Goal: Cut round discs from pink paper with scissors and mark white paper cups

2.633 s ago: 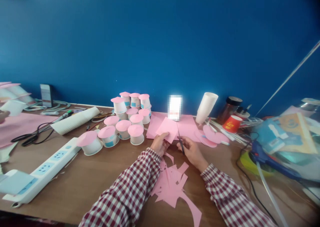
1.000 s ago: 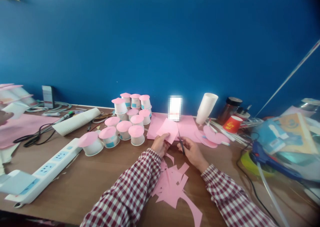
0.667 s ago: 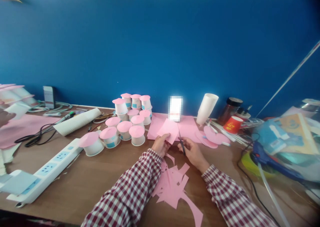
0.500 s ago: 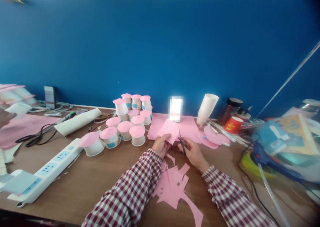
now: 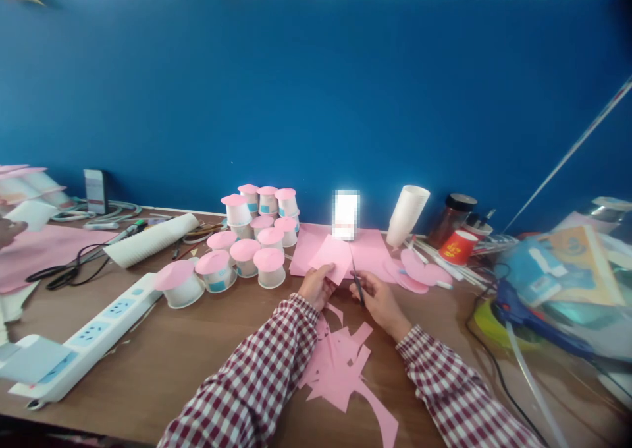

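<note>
Two bare hands work close together over a brown table [image 5: 172, 375]. The left hand [image 5: 320, 284] pinches a small pink paper [image 5: 333, 257], with its thumb on top and its other fingers tucked under. The grip is closed on the paper near the bottom edge. The right hand [image 5: 378, 296] has its fingers bent around the dark handles of some scissors [image 5: 359, 286]. The thin blades point away from the person, right by the right edge of the small pink paper. I can't tell how wide the blades are apart, or if they touch it.

The small pink paper is up over a big pink sheet [image 5: 372, 253] that lies flat near the blue wall [image 5: 296, 92]. Lots of pink scraps [image 5: 340, 369] lie in a messy pile between the two checked sleeves [image 5: 257, 362]. To the right of the big sheet are some round pink pieces [image 5: 424, 270]. On the left is a bunch of upside-down white cups [image 5: 270, 277] with pink tops, and some sit on other cups. A tall stack of white cups [image 5: 407, 214] leans a bit near the wall. At the far left edge, part of another person's hand [image 5: 6, 233] shows, too blurry to see well.
</note>
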### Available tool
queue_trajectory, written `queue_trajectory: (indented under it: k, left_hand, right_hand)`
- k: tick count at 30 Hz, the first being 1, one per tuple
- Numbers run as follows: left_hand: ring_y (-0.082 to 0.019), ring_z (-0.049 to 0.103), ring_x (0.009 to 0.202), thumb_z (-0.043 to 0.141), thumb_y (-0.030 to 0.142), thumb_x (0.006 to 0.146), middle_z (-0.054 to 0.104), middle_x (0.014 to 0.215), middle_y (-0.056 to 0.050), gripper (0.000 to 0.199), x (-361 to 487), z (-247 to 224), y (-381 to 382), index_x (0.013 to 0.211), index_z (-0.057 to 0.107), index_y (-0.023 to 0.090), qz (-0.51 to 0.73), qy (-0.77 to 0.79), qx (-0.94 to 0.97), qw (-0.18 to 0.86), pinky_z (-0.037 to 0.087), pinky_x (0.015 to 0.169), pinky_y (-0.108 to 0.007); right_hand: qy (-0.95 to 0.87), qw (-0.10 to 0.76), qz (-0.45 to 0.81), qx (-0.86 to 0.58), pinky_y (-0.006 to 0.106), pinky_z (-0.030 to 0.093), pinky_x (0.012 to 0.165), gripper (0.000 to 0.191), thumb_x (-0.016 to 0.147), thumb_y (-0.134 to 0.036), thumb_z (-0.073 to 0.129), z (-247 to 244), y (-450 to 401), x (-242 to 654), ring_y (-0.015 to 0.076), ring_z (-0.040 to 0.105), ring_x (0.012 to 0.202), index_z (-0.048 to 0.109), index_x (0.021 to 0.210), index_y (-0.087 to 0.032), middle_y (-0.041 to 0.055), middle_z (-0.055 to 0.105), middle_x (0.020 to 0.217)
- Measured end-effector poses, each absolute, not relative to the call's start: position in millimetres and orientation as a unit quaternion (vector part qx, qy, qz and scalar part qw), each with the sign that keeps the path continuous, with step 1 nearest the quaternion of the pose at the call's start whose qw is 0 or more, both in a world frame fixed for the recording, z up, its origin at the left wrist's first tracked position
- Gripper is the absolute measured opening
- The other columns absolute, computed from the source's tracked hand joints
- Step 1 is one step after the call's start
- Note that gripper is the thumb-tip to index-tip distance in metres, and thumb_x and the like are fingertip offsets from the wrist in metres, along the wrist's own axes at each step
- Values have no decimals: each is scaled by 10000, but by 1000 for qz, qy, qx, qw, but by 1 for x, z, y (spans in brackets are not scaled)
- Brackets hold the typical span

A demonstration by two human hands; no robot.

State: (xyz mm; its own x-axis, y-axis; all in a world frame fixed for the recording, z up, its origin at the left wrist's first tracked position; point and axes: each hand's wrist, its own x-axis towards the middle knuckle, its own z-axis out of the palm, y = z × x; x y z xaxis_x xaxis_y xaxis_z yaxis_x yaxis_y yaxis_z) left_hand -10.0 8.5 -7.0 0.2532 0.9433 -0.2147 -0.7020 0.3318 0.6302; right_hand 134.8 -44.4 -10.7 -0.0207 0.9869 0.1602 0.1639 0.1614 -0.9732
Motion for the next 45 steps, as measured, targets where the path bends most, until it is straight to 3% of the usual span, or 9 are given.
queue_trajectory:
  k: [8, 18, 32, 45]
  left_hand:
    - [-154, 643, 784, 646, 113, 706, 685, 832, -87, 82, -9, -5, 8, 782, 615, 111, 541, 294, 206, 760, 523, 694, -238]
    - [-120, 621, 643, 645, 116, 713, 672, 742, -64, 80, -10, 0, 5, 785, 612, 107, 534, 321, 216, 752, 498, 547, -198]
    - [-133, 625, 648, 631, 123, 733, 675, 735, -84, 41, -11, -8, 8, 764, 623, 97, 544, 307, 259, 737, 511, 582, -225]
    - [-126, 615, 641, 638, 99, 704, 643, 694, -57, 79, -7, -14, 11, 747, 575, 117, 553, 303, 269, 728, 508, 653, -257]
  right_hand:
    - [-581, 495, 421, -489, 283, 491, 663, 412, 759, -379, 627, -12, -44, 136, 147, 592, 708, 563, 1097, -153, 51, 649, 833]
    - [-570, 510, 428, -483, 257, 477, 610, 405, 758, -383, 628, -11, -43, 135, 128, 560, 651, 562, 1076, -141, 23, 608, 742]
    - [-564, 522, 412, -490, 244, 487, 529, 421, 734, -389, 632, -8, -43, 137, 148, 579, 639, 577, 1078, -152, 19, 604, 695]
    - [-618, 524, 280, -516, 299, 509, 648, 402, 784, -415, 561, -10, -49, 140, 178, 619, 696, 591, 1068, -132, 85, 673, 804]
